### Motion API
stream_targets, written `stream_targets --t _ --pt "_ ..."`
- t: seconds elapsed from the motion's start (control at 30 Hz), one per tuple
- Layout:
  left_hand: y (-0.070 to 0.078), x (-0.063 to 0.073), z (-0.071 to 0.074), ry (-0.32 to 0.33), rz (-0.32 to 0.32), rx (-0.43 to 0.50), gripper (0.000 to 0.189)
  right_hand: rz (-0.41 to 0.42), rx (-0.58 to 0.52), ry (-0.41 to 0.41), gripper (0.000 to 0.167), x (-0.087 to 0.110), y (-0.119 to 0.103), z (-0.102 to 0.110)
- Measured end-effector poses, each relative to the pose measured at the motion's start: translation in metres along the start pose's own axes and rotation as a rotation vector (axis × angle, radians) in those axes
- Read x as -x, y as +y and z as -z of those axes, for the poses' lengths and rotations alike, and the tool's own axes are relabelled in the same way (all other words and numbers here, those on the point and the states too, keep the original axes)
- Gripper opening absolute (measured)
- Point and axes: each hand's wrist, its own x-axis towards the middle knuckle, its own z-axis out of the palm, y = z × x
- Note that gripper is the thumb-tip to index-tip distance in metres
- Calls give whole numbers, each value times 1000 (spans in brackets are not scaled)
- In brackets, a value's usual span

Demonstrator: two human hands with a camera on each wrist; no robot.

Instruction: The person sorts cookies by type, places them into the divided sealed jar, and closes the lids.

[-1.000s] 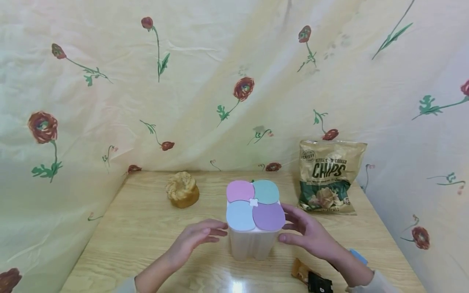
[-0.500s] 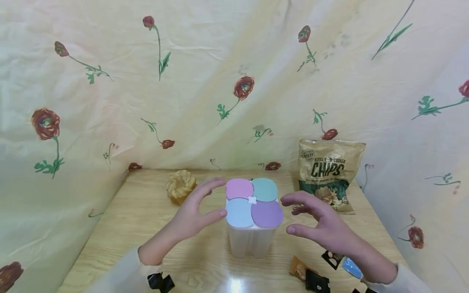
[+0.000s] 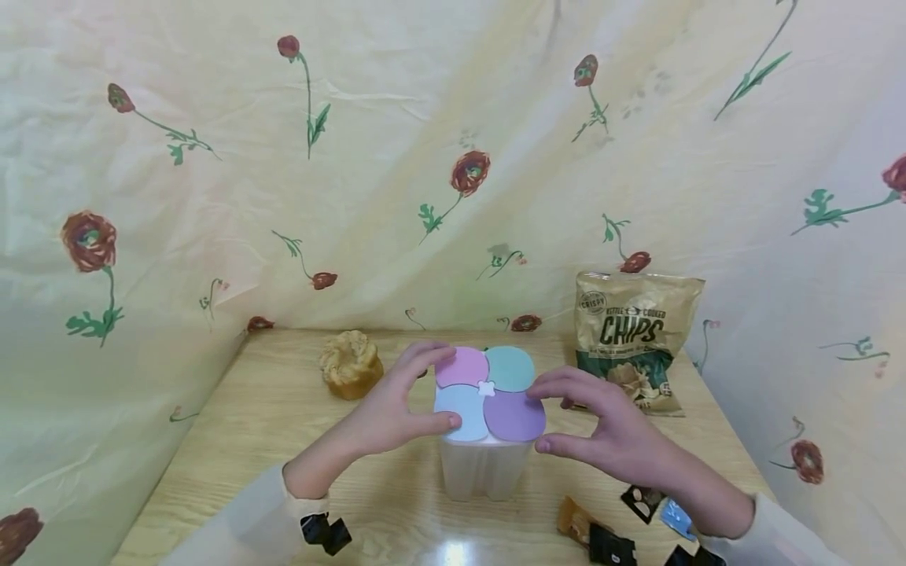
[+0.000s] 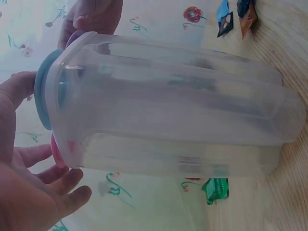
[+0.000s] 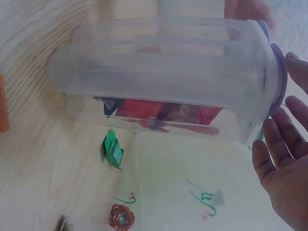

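A tall translucent plastic container [image 3: 481, 472] stands upright on the table. Four rounded flaps top its white lid: pink [image 3: 462, 366], teal [image 3: 511, 368], light blue [image 3: 463, 409] and purple [image 3: 515, 417]. My left hand [image 3: 396, 409] reaches over the lid's left side, thumb on the light blue flap and fingers by the pink one. On the other side, my right hand [image 3: 609, 420] has its fingertips at the purple flap's edge and its thumb beside the rim. Both hands keep thumb and fingers spread apart. A red packet [image 5: 149, 113] shows through the container wall in the right wrist view.
Behind on the left sits a ring-shaped cake [image 3: 350, 365]. A chips bag [image 3: 633, 342] stands at the back right. Small wrapped snacks, including an orange one [image 3: 575, 519], a black one [image 3: 612, 546] and a blue one [image 3: 677, 517], lie front right. Floral cloth [image 3: 396, 157] hangs behind.
My left hand has risen from the container's side to the lid, its thumb now on the light blue flap. The right hand drew back, then came in to the purple flap.
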Motion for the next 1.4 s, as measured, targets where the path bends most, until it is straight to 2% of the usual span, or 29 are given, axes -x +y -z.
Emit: stream_targets --t 0.27,0.47,0.57,0.77,0.9,1.07,1.13,1.27,1.4 --pt "1 -2 3 -19 15 -24 79 28 35 -19 40 -6 2 1" --pt "2 -2 3 -27 23 -7 80 90 54 19 42 -7 9 -1" --pt "1 -3 3 -27 21 0 79 136 44 49 43 -7 14 -3" --pt "-1 -4 3 -12 21 -16 79 288 28 127 47 -9 22 -7" --pt "-2 -5 4 -13 36 -16 79 344 30 159 49 -12 27 -9" --pt "0 -5 4 -22 44 -18 80 412 18 195 31 -15 29 -10" --pt "3 -5 4 -30 51 -25 81 420 16 190 28 -15 29 -9" --pt "7 -4 7 -51 65 -48 81 379 -10 151 38 -14 28 -6" --pt "11 -3 9 -37 21 -94 73 366 -45 149 41 -17 28 -2"
